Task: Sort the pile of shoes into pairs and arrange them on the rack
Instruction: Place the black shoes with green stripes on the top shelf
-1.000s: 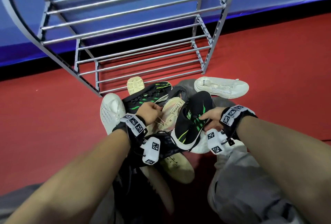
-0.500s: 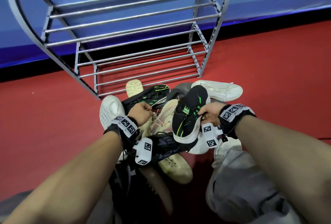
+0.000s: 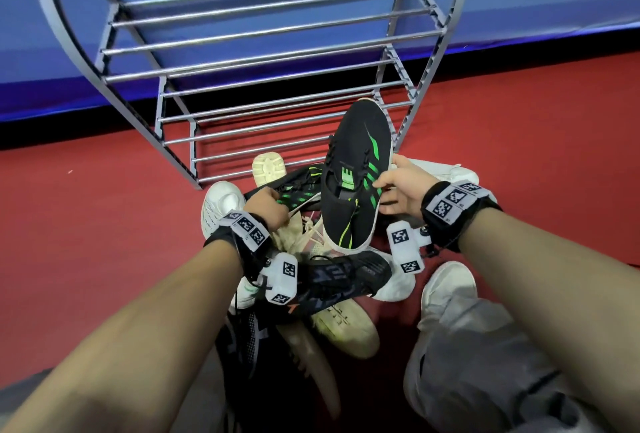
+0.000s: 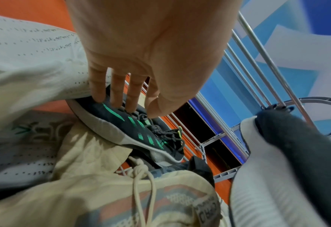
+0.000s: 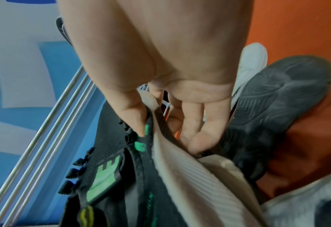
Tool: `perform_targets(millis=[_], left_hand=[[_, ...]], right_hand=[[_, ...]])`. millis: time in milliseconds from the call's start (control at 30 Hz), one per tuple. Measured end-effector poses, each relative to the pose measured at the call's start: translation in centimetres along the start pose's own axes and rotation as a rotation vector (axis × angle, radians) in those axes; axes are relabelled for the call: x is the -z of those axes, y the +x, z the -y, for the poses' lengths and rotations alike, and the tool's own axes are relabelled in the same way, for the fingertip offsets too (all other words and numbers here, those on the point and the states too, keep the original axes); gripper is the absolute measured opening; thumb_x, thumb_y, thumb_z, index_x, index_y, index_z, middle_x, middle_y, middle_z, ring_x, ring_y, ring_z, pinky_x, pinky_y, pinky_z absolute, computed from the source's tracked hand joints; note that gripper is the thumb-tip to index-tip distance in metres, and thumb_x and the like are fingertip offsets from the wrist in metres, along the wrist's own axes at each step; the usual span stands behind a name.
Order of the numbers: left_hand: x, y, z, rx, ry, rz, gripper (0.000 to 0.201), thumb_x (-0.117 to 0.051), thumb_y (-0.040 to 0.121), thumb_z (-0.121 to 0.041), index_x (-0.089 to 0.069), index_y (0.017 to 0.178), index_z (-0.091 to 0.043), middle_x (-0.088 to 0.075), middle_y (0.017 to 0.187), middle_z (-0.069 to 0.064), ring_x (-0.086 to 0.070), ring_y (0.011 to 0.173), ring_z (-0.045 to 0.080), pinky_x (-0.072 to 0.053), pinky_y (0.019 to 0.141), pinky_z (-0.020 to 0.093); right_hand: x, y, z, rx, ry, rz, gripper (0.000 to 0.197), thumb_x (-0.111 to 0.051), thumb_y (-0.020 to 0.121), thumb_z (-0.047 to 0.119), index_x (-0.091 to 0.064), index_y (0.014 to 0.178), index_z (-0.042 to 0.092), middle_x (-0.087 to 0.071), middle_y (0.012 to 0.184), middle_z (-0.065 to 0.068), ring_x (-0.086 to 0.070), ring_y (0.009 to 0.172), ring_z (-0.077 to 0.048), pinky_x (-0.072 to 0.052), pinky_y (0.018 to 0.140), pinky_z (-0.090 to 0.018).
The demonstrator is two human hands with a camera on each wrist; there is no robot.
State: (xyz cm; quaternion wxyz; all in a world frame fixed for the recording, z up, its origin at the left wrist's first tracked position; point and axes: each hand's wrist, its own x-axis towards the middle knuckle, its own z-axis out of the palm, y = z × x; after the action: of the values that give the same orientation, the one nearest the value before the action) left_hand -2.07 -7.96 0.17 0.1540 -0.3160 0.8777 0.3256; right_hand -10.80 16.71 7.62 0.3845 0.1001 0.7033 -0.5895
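Note:
A black shoe with green stripes (image 3: 356, 162) (image 5: 110, 169) is raised above the pile, toe pointing up toward the grey metal rack (image 3: 157, 134). My right hand (image 3: 388, 176) (image 5: 166, 135) holds it by its side edge, thumb on the upper and fingers under the pale sole. Its match, a second black-and-green shoe (image 3: 301, 186) (image 4: 137, 127), lies on its side in the pile. My left hand (image 3: 280, 204) (image 4: 129, 107) grips it at the laces, fingers on the upper and thumb beside them. All rack shelves that show are bare.
The pile on the red floor also holds a white shoe (image 3: 218, 204) at the left, cream shoes (image 3: 346, 328), a dark black shoe (image 3: 339, 276) and another white shoe (image 3: 446, 169) at the right. A grey trouser leg (image 3: 485, 363) lies near right. A blue wall stands behind the rack.
My right hand has lifted the black-and-green shoe up off the pile and swung its toe toward the rack. My left hand has stayed on the matching shoe.

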Motion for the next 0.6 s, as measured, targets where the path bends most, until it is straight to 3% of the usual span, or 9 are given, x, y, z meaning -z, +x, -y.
perform_targets(millis=[100, 167, 267, 433, 500, 600], left_hand=[[0.5, 1.0, 0.0, -0.013, 0.158, -0.039, 0.039, -0.058, 0.084, -0.012, -0.056, 0.122, -0.008, -0.064, 0.115, 0.011, -0.062, 0.098, 0.029, -0.051, 0.081, 0.036], [0.8, 1.9, 0.0, -0.043, 0.28, -0.049, 0.036, -0.056, 0.083, -0.013, -0.056, 0.119, -0.007, -0.064, 0.115, 0.014, -0.061, 0.101, 0.033, -0.052, 0.086, 0.041], [1.0, 3.3, 0.1, -0.071, 0.477, 0.008, 0.038, -0.06, 0.084, -0.022, -0.053, 0.118, -0.006, -0.062, 0.115, 0.016, -0.059, 0.104, 0.035, -0.051, 0.086, 0.041], [1.1, 6.0, 0.9, -0.014, 0.701, 0.061, 0.057, -0.061, 0.081, -0.041, -0.048, 0.128, -0.011, -0.054, 0.127, 0.013, -0.051, 0.118, 0.035, -0.044, 0.096, 0.044], [1.1, 6.9, 1.4, -0.001, 0.764, 0.105, 0.057, -0.06, 0.07, -0.05, -0.058, 0.118, -0.019, -0.062, 0.116, 0.008, -0.058, 0.11, 0.032, -0.047, 0.094, 0.043], [1.0, 7.5, 2.0, -0.016, 0.812, 0.12, 0.04, -0.053, 0.068, -0.056, -0.06, 0.093, -0.026, -0.069, 0.088, -0.003, -0.066, 0.08, 0.025, -0.054, 0.078, 0.041]], right_hand=[[-1.3, 1.5, 0.3, -0.021, 0.048, 0.036, 0.047, -0.044, 0.084, -0.006, -0.051, 0.12, 0.024, -0.064, 0.098, -0.006, -0.065, 0.076, -0.027, -0.054, 0.067, -0.037], [-1.7, 2.7, 0.2, -0.057, 0.065, 0.029, 0.035, -0.044, 0.084, -0.005, -0.055, 0.107, 0.018, -0.062, 0.093, -0.006, -0.061, 0.076, -0.026, -0.052, 0.069, -0.036], [-1.6, 4.2, -0.3, -0.149, 0.073, -0.025, 0.017, -0.047, 0.086, -0.002, -0.053, 0.088, 0.013, -0.061, 0.083, -0.007, -0.059, 0.072, -0.022, -0.048, 0.076, -0.036], [-0.1, 5.5, -2.4, -0.243, 0.034, -0.049, 0.012, -0.049, 0.087, 0.002, -0.054, 0.089, 0.013, -0.056, 0.074, -0.004, -0.054, 0.064, -0.018, -0.044, 0.062, -0.03], [0.4, 5.8, -3.2, -0.272, 0.013, -0.034, 0.014, -0.049, 0.089, 0.003, -0.053, 0.086, 0.016, -0.054, 0.074, -0.002, -0.053, 0.063, -0.016, -0.043, 0.06, -0.028], [0.7, 6.3, -4.1, -0.292, 0.017, 0.028, 0.015, -0.052, 0.09, 0.003, -0.056, 0.091, 0.018, -0.056, 0.079, 0.0, -0.056, 0.064, -0.013, -0.048, 0.06, -0.025]])
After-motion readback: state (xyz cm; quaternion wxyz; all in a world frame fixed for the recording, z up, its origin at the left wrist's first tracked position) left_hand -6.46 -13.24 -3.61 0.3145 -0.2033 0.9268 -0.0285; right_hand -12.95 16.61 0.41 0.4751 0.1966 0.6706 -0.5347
